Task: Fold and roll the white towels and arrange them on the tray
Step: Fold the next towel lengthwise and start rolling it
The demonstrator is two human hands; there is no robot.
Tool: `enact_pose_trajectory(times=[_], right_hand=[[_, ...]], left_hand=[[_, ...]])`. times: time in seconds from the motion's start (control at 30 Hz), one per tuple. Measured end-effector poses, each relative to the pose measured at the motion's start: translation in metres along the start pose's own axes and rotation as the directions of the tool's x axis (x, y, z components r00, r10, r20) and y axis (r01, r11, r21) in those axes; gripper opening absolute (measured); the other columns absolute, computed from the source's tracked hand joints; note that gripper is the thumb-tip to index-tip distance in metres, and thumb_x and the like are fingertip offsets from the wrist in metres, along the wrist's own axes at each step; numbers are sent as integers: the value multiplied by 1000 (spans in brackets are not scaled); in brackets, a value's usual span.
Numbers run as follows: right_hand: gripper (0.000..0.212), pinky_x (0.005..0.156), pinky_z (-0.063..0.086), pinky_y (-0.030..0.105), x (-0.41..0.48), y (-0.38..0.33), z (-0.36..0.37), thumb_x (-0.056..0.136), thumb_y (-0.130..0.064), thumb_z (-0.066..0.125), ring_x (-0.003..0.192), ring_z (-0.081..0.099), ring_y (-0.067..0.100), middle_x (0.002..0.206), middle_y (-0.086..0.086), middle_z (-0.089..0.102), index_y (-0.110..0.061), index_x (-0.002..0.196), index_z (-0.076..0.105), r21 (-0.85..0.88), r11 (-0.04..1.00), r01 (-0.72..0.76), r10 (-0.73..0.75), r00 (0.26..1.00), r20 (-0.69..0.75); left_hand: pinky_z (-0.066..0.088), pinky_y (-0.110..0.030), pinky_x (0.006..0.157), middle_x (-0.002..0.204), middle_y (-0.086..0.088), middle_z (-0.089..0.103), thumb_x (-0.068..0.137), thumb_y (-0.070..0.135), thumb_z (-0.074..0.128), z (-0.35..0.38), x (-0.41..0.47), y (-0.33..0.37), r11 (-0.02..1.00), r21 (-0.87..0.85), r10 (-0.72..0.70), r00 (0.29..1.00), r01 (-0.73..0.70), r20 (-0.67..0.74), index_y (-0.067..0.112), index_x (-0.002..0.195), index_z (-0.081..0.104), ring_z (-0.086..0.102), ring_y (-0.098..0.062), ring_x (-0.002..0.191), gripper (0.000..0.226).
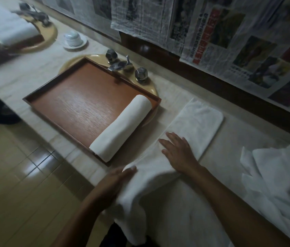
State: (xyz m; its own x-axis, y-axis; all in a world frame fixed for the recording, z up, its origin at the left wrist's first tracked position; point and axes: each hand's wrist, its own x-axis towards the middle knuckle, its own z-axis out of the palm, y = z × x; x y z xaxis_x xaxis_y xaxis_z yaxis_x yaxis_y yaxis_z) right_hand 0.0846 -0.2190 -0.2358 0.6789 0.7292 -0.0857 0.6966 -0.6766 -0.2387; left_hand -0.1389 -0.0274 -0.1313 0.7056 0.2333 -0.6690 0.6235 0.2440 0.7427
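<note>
A brown wooden tray [80, 104] lies over a yellow sink on the counter. One rolled white towel [123, 125] rests along the tray's right side. To the right of the tray a long folded white towel [197, 120] stretches across the counter and hangs over its front edge. My right hand [178, 150] lies flat on the middle of this towel with fingers straight. My left hand [112, 186] presses flat against the towel's left edge near the counter's front. A heap of loose white towels [279, 175] sits at the far right.
A chrome tap with two faceted handles [123, 65] stands behind the tray. A white lidded cup on a saucer [74, 39] sits further left, near a second sink with towels [7, 29]. Newspaper covers the wall. Tiled floor lies to the left below.
</note>
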Motion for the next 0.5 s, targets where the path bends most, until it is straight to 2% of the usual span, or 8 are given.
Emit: enact_pose_trajectory(times=[0.07,0.1,0.17,0.27,0.33,0.5], right_hand=[[61,123,19,51,-1,-1,0,97,-56,21,155,23,20,166,-1,32,-38,148,48,14,1000,-8,8,1000,4],[61,123,19,50,-1,-1,-1,96,-56,21,155,23,19,165,-1,32,-39,148,48,16,1000,-12,12,1000,7],[60,122,22,51,0,-3,-2,96,-56,24,154,26,20,164,-1,35,-38,147,50,10,1000,-13,12,1000,10],[52,115,37,52,4,-2,-4,95,-51,36,146,40,26,156,5,46,-34,140,57,-4,1000,-1,1,999,-36],[51,110,42,51,6,-2,-4,94,-49,44,141,46,29,152,8,50,-31,138,60,-4,1000,-19,19,996,-83],[51,117,31,56,9,-11,-2,103,-43,54,151,32,33,162,9,38,-31,152,49,-37,991,-126,121,986,-116]], left_hand=[[58,-45,85,88,-1,76,99,51,61,-8,13,-13,926,364,181,962,-96,-206,20,92,76,71,-21,85,36],[57,-44,84,87,2,74,99,53,60,-11,19,-20,886,455,233,931,-84,-282,22,89,75,70,-19,85,36],[57,-42,84,93,3,72,100,52,58,-13,27,-34,868,495,242,907,-44,-344,25,93,73,68,-20,89,32],[57,-38,79,102,0,70,100,49,57,-11,34,-50,821,571,235,910,3,-342,24,106,71,66,-20,89,29],[56,-35,75,103,0,70,99,47,58,-8,35,-51,792,610,251,903,15,-348,22,110,71,65,-18,86,30],[57,-35,77,110,-4,70,98,46,60,-5,39,-47,745,665,228,915,55,-332,19,117,67,67,-21,90,34]])
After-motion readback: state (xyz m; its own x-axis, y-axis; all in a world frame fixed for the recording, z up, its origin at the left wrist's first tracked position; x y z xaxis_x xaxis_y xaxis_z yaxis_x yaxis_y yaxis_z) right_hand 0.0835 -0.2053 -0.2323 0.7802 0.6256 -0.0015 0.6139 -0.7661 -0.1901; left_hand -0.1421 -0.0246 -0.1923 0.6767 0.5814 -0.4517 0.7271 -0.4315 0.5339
